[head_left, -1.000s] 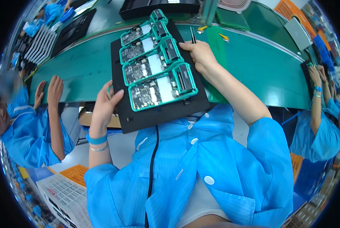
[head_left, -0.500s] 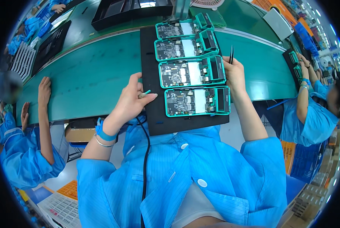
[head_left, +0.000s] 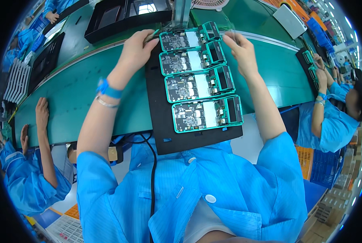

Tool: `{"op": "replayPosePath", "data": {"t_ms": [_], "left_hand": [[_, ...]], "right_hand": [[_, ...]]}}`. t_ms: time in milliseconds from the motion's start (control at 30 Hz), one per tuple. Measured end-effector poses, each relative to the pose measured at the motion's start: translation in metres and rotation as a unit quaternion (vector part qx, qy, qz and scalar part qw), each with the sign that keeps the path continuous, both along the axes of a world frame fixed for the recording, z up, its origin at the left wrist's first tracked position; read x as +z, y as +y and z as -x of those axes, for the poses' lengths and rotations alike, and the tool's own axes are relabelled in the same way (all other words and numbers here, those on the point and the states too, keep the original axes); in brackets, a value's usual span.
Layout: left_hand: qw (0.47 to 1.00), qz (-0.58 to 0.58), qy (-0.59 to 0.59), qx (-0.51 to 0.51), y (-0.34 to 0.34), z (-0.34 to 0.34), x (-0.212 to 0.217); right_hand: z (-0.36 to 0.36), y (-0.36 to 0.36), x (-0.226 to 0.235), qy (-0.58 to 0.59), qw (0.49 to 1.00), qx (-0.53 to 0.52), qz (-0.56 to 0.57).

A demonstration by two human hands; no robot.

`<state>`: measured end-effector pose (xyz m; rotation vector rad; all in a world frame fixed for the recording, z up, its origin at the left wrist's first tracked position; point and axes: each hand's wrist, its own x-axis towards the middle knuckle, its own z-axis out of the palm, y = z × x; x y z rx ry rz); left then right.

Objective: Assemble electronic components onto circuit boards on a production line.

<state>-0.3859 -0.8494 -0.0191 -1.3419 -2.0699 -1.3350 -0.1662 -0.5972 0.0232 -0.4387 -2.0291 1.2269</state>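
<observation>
Several teal-framed device housings (head_left: pixel 201 87) with bare circuit boards lie in a column on a black board (head_left: pixel 165 139). Each carries a white strip across its middle and a dark module at the right end. My left hand (head_left: pixel 135 50) is closed at the far left corner of the black board, beside the farthest housing. A small teal-tipped piece (head_left: pixel 156 31) pokes out of its fingers; the rest of it is hidden. To the right of the far housings is my right hand (head_left: pixel 242 52), closed on dark tweezers that are smeared by motion.
The board rests on a green work surface (head_left: pixel 96 85) and overhangs its near edge. A black tray (head_left: pixel 94 32) and a metal post (head_left: pixel 182 14) stand beyond. Co-workers' hands (head_left: pixel 42 111) are at the left; another person (head_left: pixel 316 117) works at the right. A black cord (head_left: pixel 154 174) hangs before me.
My left hand has moved away from me, from the board's left edge to its far corner. My right hand has also shifted farther off and slightly left. The tweezers have become blurred.
</observation>
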Motion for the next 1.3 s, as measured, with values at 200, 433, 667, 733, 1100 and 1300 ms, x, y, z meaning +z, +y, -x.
{"op": "replayPosePath", "data": {"t_ms": [200, 433, 667, 733, 1100, 1300], "left_hand": [[0.997, -0.055, 0.026, -0.045, 0.054, 0.001, -0.016], [0.997, -0.035, -0.046, -0.048, 0.059, 0.005, -0.011], [0.994, -0.041, 0.098, -0.003, 0.057, 0.018, -0.013], [0.994, -0.033, 0.104, -0.007, 0.057, 0.018, -0.012], [0.985, -0.035, 0.167, -0.012, 0.055, 0.016, -0.002], [0.981, -0.018, 0.193, -0.006, 0.056, 0.019, -0.002]], "right_hand": [[0.017, -0.014, -0.004, 0.009, 0.994, 0.077, 0.073], [0.015, -0.006, 0.004, 0.0, 0.997, 0.046, -0.058], [0.055, 0.01, 0.037, 0.008, 0.851, 0.014, -0.524], [0.069, 0.01, 0.041, -0.008, 0.825, 0.031, -0.564], [0.116, 0.004, 0.046, -0.142, 0.791, 0.086, -0.589], [0.125, 0.004, 0.045, -0.193, 0.77, 0.086, -0.602]]}}
